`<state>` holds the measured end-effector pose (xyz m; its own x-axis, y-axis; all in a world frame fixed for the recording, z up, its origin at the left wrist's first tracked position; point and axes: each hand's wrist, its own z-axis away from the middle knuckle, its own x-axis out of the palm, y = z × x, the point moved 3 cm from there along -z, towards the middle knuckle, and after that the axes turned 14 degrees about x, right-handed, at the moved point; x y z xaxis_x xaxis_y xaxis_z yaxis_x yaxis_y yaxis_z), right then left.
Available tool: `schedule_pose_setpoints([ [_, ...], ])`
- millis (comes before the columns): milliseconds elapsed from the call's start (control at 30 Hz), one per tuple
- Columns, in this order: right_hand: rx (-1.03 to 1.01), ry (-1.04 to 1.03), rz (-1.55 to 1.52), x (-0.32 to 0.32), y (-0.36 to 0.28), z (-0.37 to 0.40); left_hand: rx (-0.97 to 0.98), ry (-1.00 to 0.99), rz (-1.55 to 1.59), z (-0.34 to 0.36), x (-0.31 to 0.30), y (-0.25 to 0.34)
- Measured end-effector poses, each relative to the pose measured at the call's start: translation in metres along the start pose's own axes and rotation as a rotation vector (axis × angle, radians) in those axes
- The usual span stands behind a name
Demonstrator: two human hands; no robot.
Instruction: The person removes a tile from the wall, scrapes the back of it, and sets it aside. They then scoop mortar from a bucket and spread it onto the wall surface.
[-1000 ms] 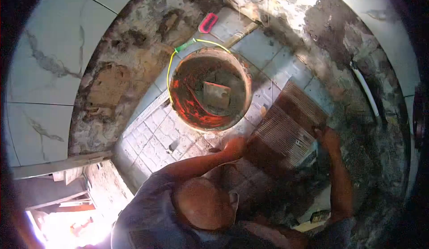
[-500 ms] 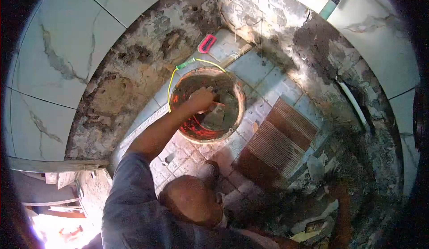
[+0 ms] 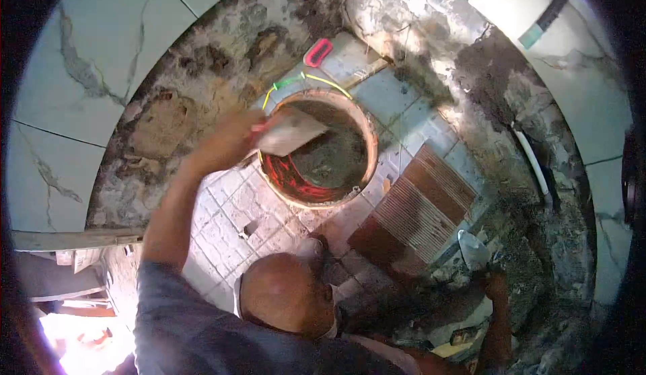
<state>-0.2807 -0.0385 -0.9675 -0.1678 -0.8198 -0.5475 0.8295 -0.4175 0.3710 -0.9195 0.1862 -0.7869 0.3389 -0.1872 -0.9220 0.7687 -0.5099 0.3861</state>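
Observation:
My left hand (image 3: 234, 138), slightly blurred, is closed on the reddish handle of a flat trowel (image 3: 295, 133). The trowel's pale blade tilts over the left part of a round bucket (image 3: 371, 147) with an orange-red inside wall and wet grey mix (image 3: 336, 160) in it. At the lower right, in shadow, my right hand (image 3: 496, 285) is closed by a second tool with a pale blade (image 3: 474, 250). That blade lies just beyond the fingers, near the corner of a ribbed brown tile (image 3: 420, 207).
A pink brush (image 3: 317, 53) lies on the tiled floor (image 3: 232, 203) behind the bucket. Rough, bare walls (image 3: 168, 123) meet at the corner. A white pipe (image 3: 531, 156) runs down the right wall. A rounded bare shape (image 3: 286, 294), apparently a knee, is below the bucket.
My left hand has risen from inside the bucket and moved left, bringing the trowel's blade into plain sight. The pale blade by my right hand shows more clearly. The view has shifted slightly.

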Motion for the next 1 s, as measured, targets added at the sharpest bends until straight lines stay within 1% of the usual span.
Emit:
schedule_pose_setpoints([
  [33, 0.050, 0.079, 0.042, 0.019, 0.026, -0.036, -0.044, 0.091, -0.045, 0.025, -0.021, -0.001],
  [67, 0.100, 0.155, 0.083, 0.029, 0.039, -0.056, -0.175, 0.092, 0.052, 0.050, -0.031, -0.009],
  [100, 0.096, 0.155, 0.094, 0.008, 0.017, -0.031, -0.310, 0.094, 0.150, 0.077, -0.037, -0.019],
  [133, 0.095, 0.251, 0.117, 0.003, 0.011, 0.002, -0.378, 0.050, 0.089, 0.100, -0.034, -0.028],
  [167, 0.093, 0.348, 0.141, 0.000, 0.017, 0.028, -0.446, 0.006, 0.031, 0.126, -0.024, -0.043],
  [200, 0.091, 0.448, 0.165, -0.002, 0.036, 0.045, -0.438, 0.089, 0.284, 0.165, 0.007, -0.080],
  [233, 0.085, 0.548, 0.188, -0.017, 0.015, 0.082, -0.510, 0.050, 0.358, 0.183, 0.029, -0.093],
  [267, 0.078, 0.647, 0.209, -0.049, -0.024, 0.117, -0.474, 0.118, 0.446, 0.200, 0.051, -0.099],
  [300, 0.071, 0.649, 0.219, -0.032, -0.005, 0.091, -0.513, 0.015, 0.495, 0.226, 0.087, -0.127],
  [333, -0.099, 0.382, -0.139, -0.007, 0.035, 0.054, -0.544, 0.046, 0.486, 0.244, 0.117, -0.142],
  [367, -0.264, 0.099, -0.487, 0.006, 0.070, 0.011, -0.539, -0.076, 0.368, 0.242, 0.128, -0.139],
  [400, -0.418, -0.202, -0.825, 0.036, 0.137, -0.036, -0.629, -0.156, 0.342, 0.247, 0.143, -0.146],
  [433, -0.564, -0.520, -1.150, 0.037, 0.163, -0.074, -0.450, -0.294, 0.161, 0.264, 0.174, -0.173],
  [467, -0.697, -0.859, -1.464, 0.027, 0.151, -0.072, -0.269, -0.430, -0.021, 0.263, 0.178, -0.176],
  [500, -0.695, -0.863, -1.453, 0.021, 0.144, -0.071, -0.296, -0.236, -0.065, 0.262, 0.176, -0.180],
  [533, -0.540, -0.856, -1.571, 0.018, 0.146, -0.068, -0.309, -0.039, -0.109, 0.253, 0.176, -0.187],
  [567, -0.377, -0.838, -1.691, 0.017, 0.144, -0.052, -0.324, 0.088, 0.087, 0.223, 0.160, -0.180],
  [600, -0.203, -0.809, -1.807, 0.011, 0.122, -0.013, -0.558, 0.072, 0.385, 0.171, 0.121, -0.146],
  [633, -0.027, -0.769, -1.918, -0.011, 0.084, 0.024, -0.472, 0.333, 0.763, 0.149, 0.134, -0.158],
  [667, 0.149, -0.725, -2.025, -0.022, 0.069, 0.054, -0.396, 0.422, 0.833, 0.115, 0.123, -0.150],
  [700, 0.149, -0.704, -2.040, -0.019, 0.114, 0.067, -0.328, 0.501, 1.052, 0.086, 0.127, -0.151],
  [733, -0.208, -0.338, -1.386, -0.068, 0.038, 0.114, -0.221, 0.555, 1.348, 0.055, 0.131, -0.148],
  [767, -0.474, 0.002, -0.685, -0.122, -0.063, 0.167, -0.104, 0.552, 1.483, 0.024, 0.135, -0.144],
  [800, -0.468, 0.013, -0.685, -0.134, -0.098, 0.199, -0.175, 0.483, 1.683, 0.004, 0.135, -0.140],
  [867, -0.380, -0.142, -1.032, -0.148, -0.150, 0.243, -0.374, 0.231, 1.807, -0.015, 0.138, -0.140],
  [900, -0.377, -0.133, -1.034, -0.156, -0.164, 0.248, -0.365, 0.229, 1.812, -0.019, 0.138, -0.138],
  [967, -0.367, -0.482, -0.877, -0.162, -0.191, 0.257, -0.224, 0.325, 1.747, -0.027, 0.137, -0.132],
  [1000, -0.359, -0.478, -0.893, -0.170, -0.208, 0.259, -0.215, 0.307, 1.750, -0.028, 0.134, -0.123],
])
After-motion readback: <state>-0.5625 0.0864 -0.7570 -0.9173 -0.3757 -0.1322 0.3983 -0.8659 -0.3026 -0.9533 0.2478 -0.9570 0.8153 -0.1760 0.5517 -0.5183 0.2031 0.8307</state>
